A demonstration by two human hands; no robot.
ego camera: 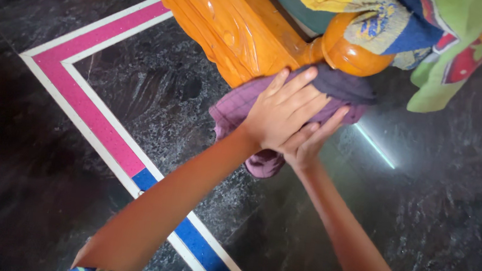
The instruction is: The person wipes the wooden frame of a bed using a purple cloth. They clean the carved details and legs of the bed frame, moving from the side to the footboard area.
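Left hand [280,113] spread flat, fingers wide, atop right hand [309,144], both pressing purple cloth [237,109] against orange wooden post [226,25]; right fingers mostly hidden.

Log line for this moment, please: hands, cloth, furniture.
left hand: flat on purple cloth | right hand: beneath it, on cloth | cloth: pressed against orange wooden furniture | floor: dark stone, pink-blue stripe
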